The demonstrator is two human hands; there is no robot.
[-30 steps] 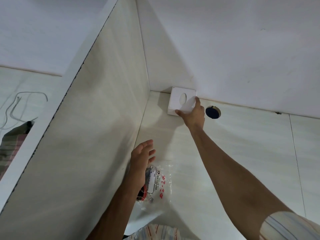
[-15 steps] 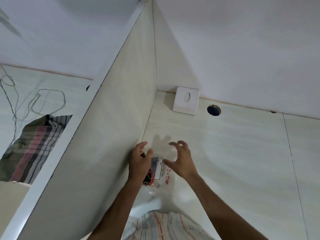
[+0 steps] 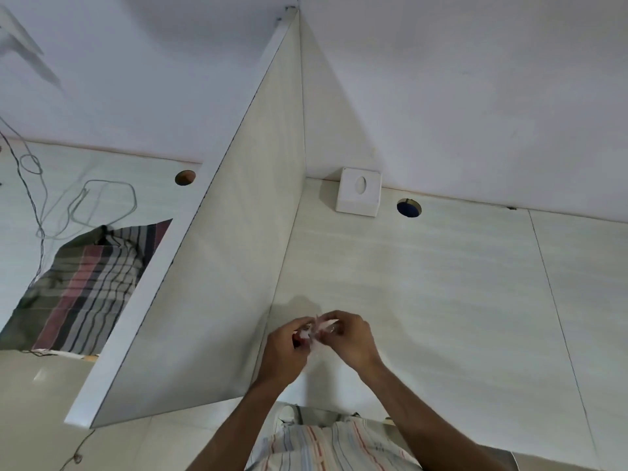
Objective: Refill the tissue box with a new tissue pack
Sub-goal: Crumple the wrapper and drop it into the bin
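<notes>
A white square tissue box (image 3: pixel 359 192) with an oval slot stands at the back of the desk against the wall, near the corner. Close to me, both hands meet over the desk. My left hand (image 3: pixel 285 348) and my right hand (image 3: pixel 350 338) each pinch the clear plastic tissue pack (image 3: pixel 314 331), lifted slightly between them. Most of the pack is hidden by my fingers; only crinkled clear film with a bit of red print shows.
A pale divider panel (image 3: pixel 221 266) rises along the left of the desk. A round cable hole (image 3: pixel 408 208) lies right of the box. Beyond the divider are a striped cloth (image 3: pixel 91 283), loose wires (image 3: pixel 85 205) and another hole (image 3: pixel 185 177).
My right hand left the tissue box and came back to the pack. Both hands closed on the pack and lifted it off the desk. The view tilted upward.
</notes>
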